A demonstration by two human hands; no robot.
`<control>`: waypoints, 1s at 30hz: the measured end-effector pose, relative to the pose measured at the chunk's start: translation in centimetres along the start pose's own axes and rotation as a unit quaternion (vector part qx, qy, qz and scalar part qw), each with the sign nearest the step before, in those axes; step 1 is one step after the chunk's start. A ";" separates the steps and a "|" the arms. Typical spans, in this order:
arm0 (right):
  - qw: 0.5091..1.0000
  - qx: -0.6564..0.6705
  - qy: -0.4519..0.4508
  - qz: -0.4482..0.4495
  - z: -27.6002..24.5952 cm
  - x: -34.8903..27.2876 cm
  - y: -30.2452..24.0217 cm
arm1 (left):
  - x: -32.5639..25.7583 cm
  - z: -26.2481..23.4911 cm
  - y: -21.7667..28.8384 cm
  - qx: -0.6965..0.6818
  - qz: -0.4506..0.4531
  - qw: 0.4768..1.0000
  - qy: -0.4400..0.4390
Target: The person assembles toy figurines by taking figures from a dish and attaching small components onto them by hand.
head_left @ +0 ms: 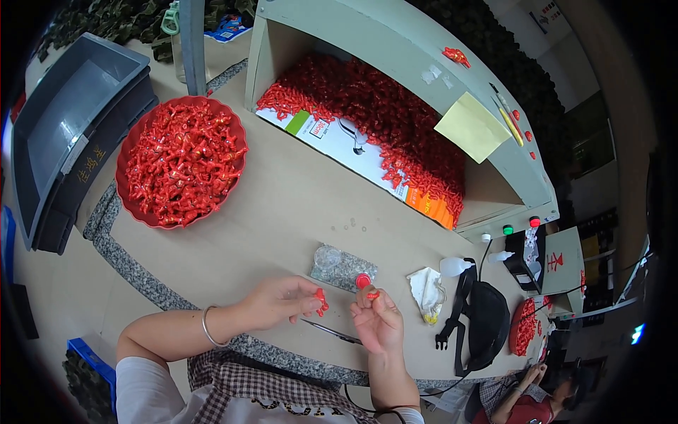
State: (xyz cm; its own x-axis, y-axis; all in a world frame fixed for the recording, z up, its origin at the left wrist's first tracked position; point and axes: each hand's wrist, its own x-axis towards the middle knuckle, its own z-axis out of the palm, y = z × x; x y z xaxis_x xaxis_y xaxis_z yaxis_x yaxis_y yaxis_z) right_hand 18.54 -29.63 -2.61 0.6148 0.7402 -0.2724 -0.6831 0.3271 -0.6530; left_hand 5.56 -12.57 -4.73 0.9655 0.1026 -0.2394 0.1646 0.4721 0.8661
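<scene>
My left hand (279, 300) pinches a small red branched plastic piece (321, 301) between thumb and fingertips, just above the beige table (282, 205). My right hand (378, 321) is turned palm up, fingers closed on a second small red plastic bit (372, 295) at the tips. The two pieces sit close together but apart, near the table's front edge.

Handling, judged: both pieces look light and rigid, moulded plastic with thin arms. The arms could snap if bent, so grip on the thicker stem, not the branch ends. The glossy surface may slip, so a fingertip pinch suits it.

Nearby: a clear plastic bag of small transparent parts (342, 266) with a red round cap (363, 280) at its edge, just beyond my fingers. Thin metal tweezers (332, 331) lie on the table below my hands. A round red tray heaped with red pieces (182, 162) stands well to the left; a pale green hopper (395, 92) holds a larger heap.

Hard to make out: the exact shape of either held piece, since my fingers cover part of each. Whether the pieces are the same type, I cannot tell. The bag's contents are too small to resolve.
</scene>
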 end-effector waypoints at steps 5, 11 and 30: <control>1.000 0.020 -0.015 0.014 -0.1 0.2 0.1 | 0.0 0.1 -0.1 0.006 0.012 1.000 0.001; 1.000 0.003 -0.012 0.006 -0.3 0.2 0.5 | -0.3 0.0 -0.2 0.013 0.008 1.000 0.000; 0.744 -0.584 -0.002 -0.324 1.9 -1.0 1.2 | -0.5 0.1 0.2 0.010 0.006 1.000 0.005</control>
State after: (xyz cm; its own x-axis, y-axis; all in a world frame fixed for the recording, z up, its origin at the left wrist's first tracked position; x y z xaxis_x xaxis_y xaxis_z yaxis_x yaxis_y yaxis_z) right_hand 16.37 -28.85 -1.84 0.6630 0.6517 0.3683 0.5674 -0.1167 -0.8151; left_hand 5.18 -12.65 -4.43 0.9654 0.1176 -0.2327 0.1565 0.4526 0.8779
